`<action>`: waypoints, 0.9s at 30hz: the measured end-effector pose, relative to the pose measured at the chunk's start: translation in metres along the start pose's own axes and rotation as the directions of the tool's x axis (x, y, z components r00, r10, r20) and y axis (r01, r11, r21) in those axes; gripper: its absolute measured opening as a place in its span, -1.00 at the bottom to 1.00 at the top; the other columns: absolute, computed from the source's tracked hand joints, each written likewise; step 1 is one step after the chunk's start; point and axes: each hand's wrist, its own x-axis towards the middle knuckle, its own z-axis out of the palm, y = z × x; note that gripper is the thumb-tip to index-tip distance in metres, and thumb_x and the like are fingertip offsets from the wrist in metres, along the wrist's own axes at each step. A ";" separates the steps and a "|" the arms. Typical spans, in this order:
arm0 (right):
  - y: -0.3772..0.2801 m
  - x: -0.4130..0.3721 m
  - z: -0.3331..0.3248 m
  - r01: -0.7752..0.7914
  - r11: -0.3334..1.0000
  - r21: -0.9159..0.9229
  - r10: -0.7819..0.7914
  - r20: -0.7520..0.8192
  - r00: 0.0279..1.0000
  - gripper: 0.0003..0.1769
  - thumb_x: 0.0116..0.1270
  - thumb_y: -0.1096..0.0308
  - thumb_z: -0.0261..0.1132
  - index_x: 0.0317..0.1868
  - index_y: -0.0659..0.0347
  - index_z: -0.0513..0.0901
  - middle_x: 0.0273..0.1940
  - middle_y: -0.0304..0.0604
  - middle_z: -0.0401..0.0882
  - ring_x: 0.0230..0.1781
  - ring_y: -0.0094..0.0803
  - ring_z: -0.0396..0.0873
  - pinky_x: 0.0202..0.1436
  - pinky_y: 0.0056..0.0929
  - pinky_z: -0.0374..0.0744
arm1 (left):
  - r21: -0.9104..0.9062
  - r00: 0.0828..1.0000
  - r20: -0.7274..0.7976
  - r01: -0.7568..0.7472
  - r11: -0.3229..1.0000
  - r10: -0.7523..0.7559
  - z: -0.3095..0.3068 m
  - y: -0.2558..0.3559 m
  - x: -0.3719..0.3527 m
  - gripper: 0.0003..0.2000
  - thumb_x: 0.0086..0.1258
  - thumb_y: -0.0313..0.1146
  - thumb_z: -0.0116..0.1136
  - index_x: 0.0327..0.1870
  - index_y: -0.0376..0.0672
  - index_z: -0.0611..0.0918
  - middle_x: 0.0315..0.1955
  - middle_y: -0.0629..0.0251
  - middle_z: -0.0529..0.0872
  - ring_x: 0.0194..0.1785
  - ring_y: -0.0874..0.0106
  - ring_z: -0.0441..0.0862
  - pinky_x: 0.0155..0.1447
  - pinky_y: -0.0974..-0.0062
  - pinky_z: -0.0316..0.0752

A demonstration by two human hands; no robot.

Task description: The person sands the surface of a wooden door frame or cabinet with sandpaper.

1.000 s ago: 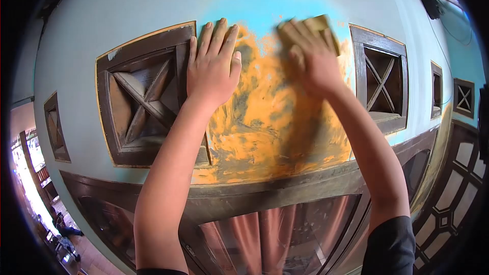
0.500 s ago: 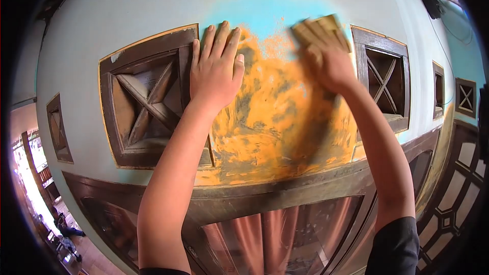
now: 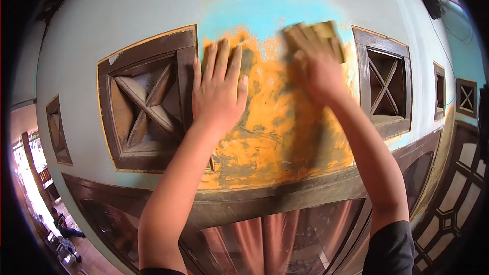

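1. Between the left vent [image 3: 146, 104] and the right vent [image 3: 384, 86], the wall patch [image 3: 270, 127] is orange, smeared dark brown, its upper edge speckled against turquoise paint [image 3: 270, 12].
2. At the patch's upper right sits a flat, yellow-brown pad [image 3: 326, 30], straight-edged and slightly blurred.
3. The right hand [image 3: 321, 69] holds it against the wall, fingers extended across it.
4. The left hand [image 3: 218, 97] is open and empty, fingers slightly spread.

Two hands [image 3: 219, 101], one pad [image 3: 324, 31] and five framed wall vents [image 3: 189, 66] are visible.
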 end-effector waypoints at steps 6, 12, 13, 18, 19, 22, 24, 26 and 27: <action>0.030 0.003 0.010 0.050 0.997 -0.058 -0.054 -0.067 0.996 -0.45 0.67 0.02 -0.04 0.60 -0.25 0.39 0.63 -0.20 0.27 0.68 -0.03 0.13 0.70 0.16 0.01 | -0.060 0.987 0.156 -0.033 0.998 0.042 -0.014 0.019 -0.051 -0.36 0.61 -0.15 -0.12 0.68 -0.10 0.21 0.69 0.08 0.08 0.74 0.03 -0.05 0.72 -0.13 -0.16; -0.018 -0.012 0.004 0.164 0.986 -0.009 -0.164 0.062 0.985 -0.39 0.67 0.00 -0.05 0.66 -0.27 0.26 0.67 -0.27 0.18 0.69 -0.06 0.09 0.73 0.18 -0.04 | -0.037 0.988 0.153 -0.031 0.999 0.036 -0.014 0.020 -0.049 -0.36 0.61 -0.14 -0.13 0.68 -0.10 0.21 0.69 0.08 0.08 0.74 0.04 -0.05 0.73 -0.09 -0.17; -0.016 -0.016 0.004 0.222 0.975 0.008 -0.222 0.092 0.971 -0.40 0.67 0.00 -0.06 0.66 -0.28 0.27 0.67 -0.28 0.19 0.69 -0.08 0.10 0.73 0.16 -0.03 | -0.037 0.988 0.152 -0.029 0.999 0.034 -0.015 0.020 -0.049 -0.36 0.61 -0.14 -0.14 0.68 -0.10 0.20 0.69 0.09 0.08 0.74 0.03 -0.04 0.73 -0.08 -0.17; 0.032 0.011 0.014 -0.050 0.999 -0.017 0.048 -0.123 0.991 -0.44 0.67 0.02 -0.05 0.60 -0.21 0.38 0.64 -0.22 0.27 0.67 -0.03 0.13 0.71 0.15 -0.03 | -0.023 0.989 0.142 -0.041 0.999 0.043 -0.012 0.019 -0.050 -0.36 0.61 -0.14 -0.13 0.68 -0.09 0.20 0.69 0.09 0.09 0.74 0.03 -0.04 0.72 -0.08 -0.16; 0.029 0.012 0.017 -0.099 0.994 -0.034 0.092 -0.162 0.983 -0.44 0.67 0.02 -0.03 0.60 -0.21 0.38 0.64 -0.22 0.26 0.67 -0.03 0.13 0.71 0.16 -0.03 | -0.025 0.989 0.143 -0.040 0.999 0.043 -0.013 0.018 -0.050 -0.36 0.61 -0.14 -0.13 0.69 -0.08 0.21 0.69 0.09 0.09 0.74 0.03 -0.04 0.72 -0.08 -0.16; -0.016 -0.008 0.004 0.072 0.997 -0.012 -0.072 0.003 0.997 -0.41 0.66 -0.04 -0.01 0.63 -0.24 0.33 0.66 -0.26 0.23 0.68 -0.06 0.13 0.72 0.17 -0.04 | -0.027 0.990 0.139 -0.030 0.999 0.033 -0.014 0.018 -0.047 -0.37 0.62 -0.14 -0.13 0.69 -0.06 0.21 0.69 0.09 0.09 0.74 0.03 -0.04 0.72 -0.10 -0.15; -0.020 -0.016 0.002 0.275 0.960 0.056 -0.278 0.068 0.958 -0.41 0.66 -0.07 -0.04 0.62 -0.25 0.34 0.66 -0.25 0.22 0.68 -0.08 0.14 0.72 0.16 -0.05 | -0.013 0.993 0.121 -0.014 1.000 0.015 -0.012 0.015 -0.038 -0.38 0.63 -0.14 -0.14 0.69 -0.03 0.21 0.69 0.10 0.09 0.74 0.04 -0.04 0.71 -0.11 -0.15; -0.003 -0.008 -0.002 0.191 0.980 0.058 -0.193 0.036 0.981 -0.41 0.67 -0.07 -0.06 0.61 -0.24 0.36 0.66 -0.23 0.22 0.67 -0.06 0.14 0.72 0.16 -0.05 | 0.019 0.999 0.054 0.001 1.000 -0.002 -0.006 0.009 -0.021 -0.38 0.61 -0.12 -0.09 0.67 0.00 0.25 0.69 0.11 0.11 0.73 0.05 -0.01 0.71 -0.13 -0.14; 0.013 0.006 0.003 0.076 0.996 0.048 -0.075 -0.020 0.997 -0.41 0.67 -0.07 -0.07 0.61 -0.23 0.37 0.66 -0.22 0.22 0.67 -0.05 0.14 0.72 0.16 -0.05 | 0.032 1.000 0.018 0.010 0.999 -0.011 -0.002 0.006 -0.010 -0.38 0.60 -0.12 -0.07 0.66 0.01 0.27 0.68 0.11 0.12 0.73 0.06 0.00 0.71 -0.13 -0.13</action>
